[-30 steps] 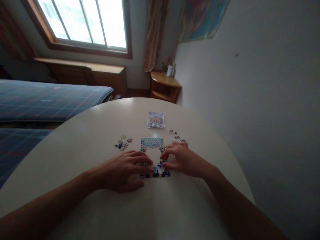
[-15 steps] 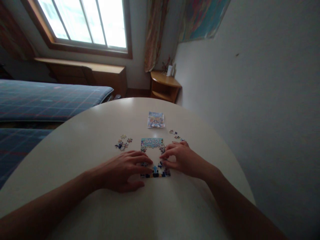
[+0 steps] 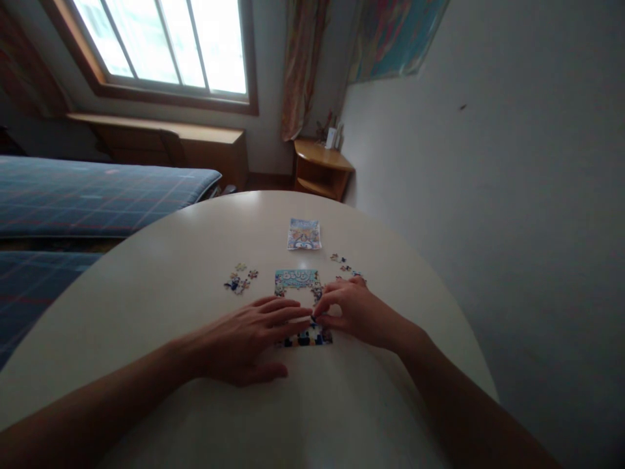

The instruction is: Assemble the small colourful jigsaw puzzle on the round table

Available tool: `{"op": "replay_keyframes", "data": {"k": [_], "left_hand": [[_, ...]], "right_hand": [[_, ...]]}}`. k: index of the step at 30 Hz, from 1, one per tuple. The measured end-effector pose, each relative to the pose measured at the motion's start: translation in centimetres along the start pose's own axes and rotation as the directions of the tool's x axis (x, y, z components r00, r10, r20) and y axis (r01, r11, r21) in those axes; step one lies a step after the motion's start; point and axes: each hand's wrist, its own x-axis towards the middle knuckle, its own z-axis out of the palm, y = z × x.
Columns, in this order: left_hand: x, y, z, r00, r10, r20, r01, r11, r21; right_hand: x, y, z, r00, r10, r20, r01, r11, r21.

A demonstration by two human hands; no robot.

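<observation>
A partly assembled jigsaw puzzle lies on the white table, its border joined and a gap showing in the middle. My left hand rests across its left side with fingers stretched out, the fingertips reaching over the gap and hiding part of the picture. At the right side of the puzzle, my right hand pinches a small dark puzzle piece between thumb and index finger. The left fingertips are right beside that piece; whether they touch it I cannot tell.
Loose puzzle pieces lie left of the puzzle, and more loose pieces lie to the right, partly behind my right hand. A small picture sheet sits farther back on the round table. A bed stands at the left.
My left hand has slid to the right, its fingertips now close to the right hand's pinch. The right hand has shifted only slightly. The loose pieces have stayed put.
</observation>
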Motion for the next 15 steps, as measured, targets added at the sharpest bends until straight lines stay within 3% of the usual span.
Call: {"op": "replay_keyframes", "data": {"k": [5, 15], "left_hand": [[0.2, 0.2, 0.2, 0.998, -0.004, 0.063, 0.004, 1.000, -0.002], [0.3, 1.2, 1.4, 0.999, -0.037, 0.001, 0.037, 0.994, 0.107]], "right_hand": [[0.0, 0.2, -0.2, 1.000, -0.010, 0.022, 0.010, 1.000, 0.010], [-0.2, 0.3, -0.6, 0.998, 0.037, 0.048, -0.037, 0.999, 0.005]]}}
